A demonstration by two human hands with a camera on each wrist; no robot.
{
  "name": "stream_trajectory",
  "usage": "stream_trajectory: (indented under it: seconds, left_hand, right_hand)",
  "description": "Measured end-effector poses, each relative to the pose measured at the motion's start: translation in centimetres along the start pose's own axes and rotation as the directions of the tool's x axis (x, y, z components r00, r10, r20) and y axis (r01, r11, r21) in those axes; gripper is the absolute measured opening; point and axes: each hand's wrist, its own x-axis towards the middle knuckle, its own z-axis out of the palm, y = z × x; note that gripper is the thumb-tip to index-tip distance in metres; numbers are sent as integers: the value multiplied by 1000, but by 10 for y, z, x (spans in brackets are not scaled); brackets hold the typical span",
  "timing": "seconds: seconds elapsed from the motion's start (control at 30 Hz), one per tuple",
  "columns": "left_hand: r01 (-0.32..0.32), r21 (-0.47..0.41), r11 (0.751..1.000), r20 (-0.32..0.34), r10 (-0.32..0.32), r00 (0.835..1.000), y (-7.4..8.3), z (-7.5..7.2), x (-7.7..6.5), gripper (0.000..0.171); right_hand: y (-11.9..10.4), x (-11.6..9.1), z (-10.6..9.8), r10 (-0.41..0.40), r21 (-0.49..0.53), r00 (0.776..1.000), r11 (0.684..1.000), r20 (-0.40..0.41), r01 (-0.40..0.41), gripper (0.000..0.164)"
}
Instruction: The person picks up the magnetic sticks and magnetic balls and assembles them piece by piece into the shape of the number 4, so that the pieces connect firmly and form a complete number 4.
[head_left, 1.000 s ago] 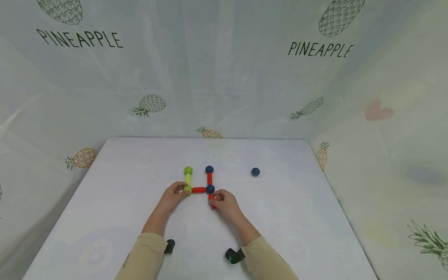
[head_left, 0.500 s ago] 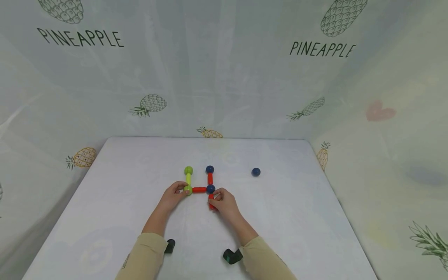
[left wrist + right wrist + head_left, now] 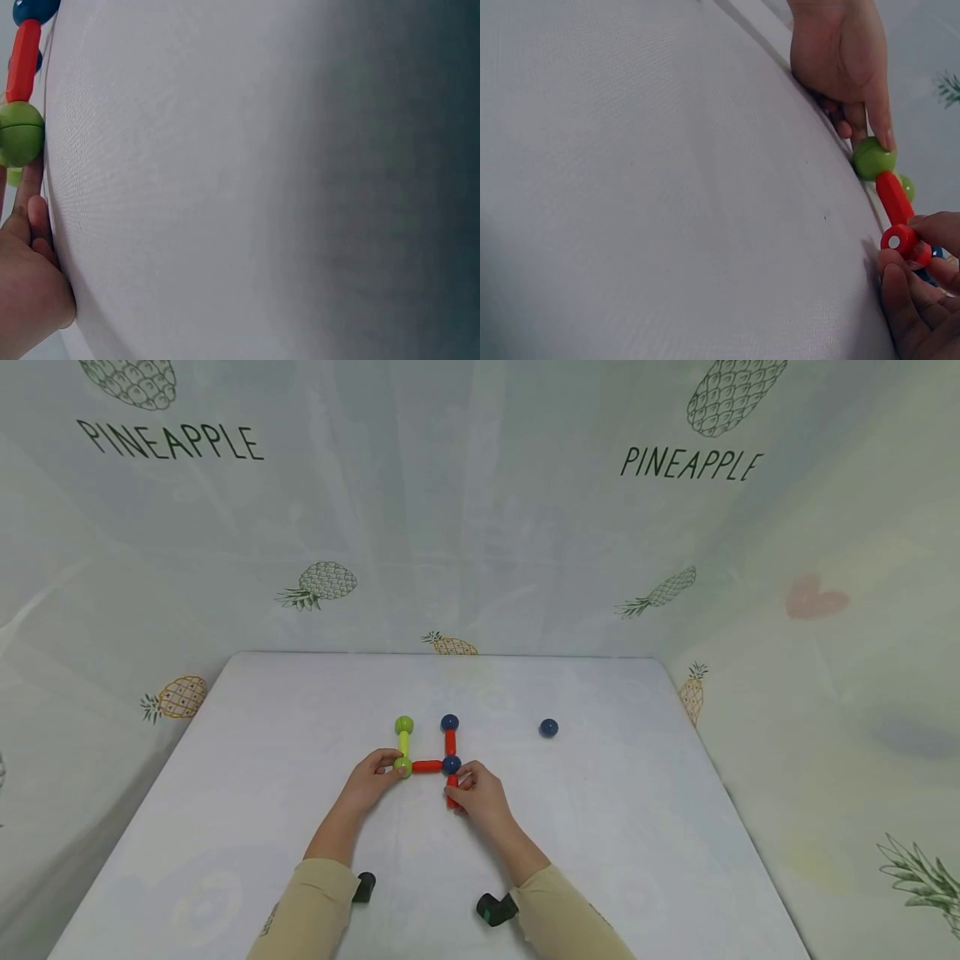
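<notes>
A joined frame of balls and rods lies on the table. My left hand (image 3: 372, 779) pinches its near green ball (image 3: 402, 768), from which a light green rod (image 3: 403, 744) runs back to another green ball (image 3: 404, 724). Rightward, a red rod (image 3: 427, 767) links the near green ball to a blue ball (image 3: 451, 765). A second red rod (image 3: 450, 743) leads from there to a far blue ball (image 3: 449, 722). Between thumb and fingers, my right hand (image 3: 486, 795) holds a third red rod (image 3: 900, 239), its far end right at the middle blue ball and its white-dotted end facing the right wrist camera.
One loose blue ball (image 3: 549, 727) sits at the back right of the white table (image 3: 637, 827). Black wrist devices (image 3: 497, 910) show by both sleeves. A pineapple-print cloth (image 3: 480, 527) hangs behind and around the table.
The red rod in my right hand has swung slightly left at its near end, more in line with the far red rod. My left hand stays on the green ball.
</notes>
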Motion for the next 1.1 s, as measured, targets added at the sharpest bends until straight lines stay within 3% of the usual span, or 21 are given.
stream_trajectory:
  seconds: [0.87,1.1]
  left_hand:
    - [13,27,1000,-1,-13,1000,2,1,0,37]
    - [16,30,999,0,-16,1000,3,1,-1,37]
  right_hand:
    - [-2,1,-2,-9,-2,1000,1000,15,9,25]
    - [-6,0,-8,-13,-80,1000,997,-3,13,23]
